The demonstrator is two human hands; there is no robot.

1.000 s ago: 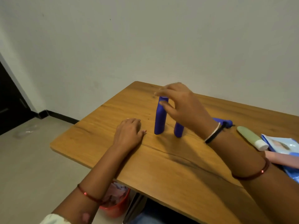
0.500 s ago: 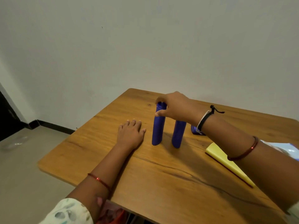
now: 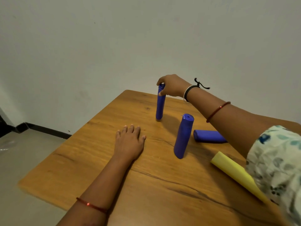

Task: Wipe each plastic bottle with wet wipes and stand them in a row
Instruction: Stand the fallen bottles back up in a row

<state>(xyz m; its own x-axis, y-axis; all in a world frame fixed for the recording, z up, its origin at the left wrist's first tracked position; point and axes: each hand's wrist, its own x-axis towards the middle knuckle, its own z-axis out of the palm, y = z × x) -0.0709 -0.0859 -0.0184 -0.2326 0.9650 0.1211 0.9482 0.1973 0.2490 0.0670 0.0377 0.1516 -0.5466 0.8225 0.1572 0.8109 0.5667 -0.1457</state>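
Observation:
Three blue plastic bottles are on the wooden table (image 3: 101, 163). The far blue bottle (image 3: 160, 106) stands upright near the table's back edge, and my right hand (image 3: 172, 85) pinches its top between thumb and fingers. A second blue bottle (image 3: 183, 136) stands on its own closer to me, to the right. The third blue bottle (image 3: 209, 136) lies on its side behind it, partly hidden by my right arm. My left hand (image 3: 130, 142) rests flat on the table, palm down, holding nothing.
A yellow bottle (image 3: 234, 172) lies on its side at the right, partly under my sleeve. The table's left edge drops to a grey floor (image 3: 24, 152). A plain wall stands just behind the table.
My right hand has carried the far blue bottle away from the second one toward the table's back edge. The view has shifted, bringing the lying bottle and yellow bottle into sight. My left hand stays flat.

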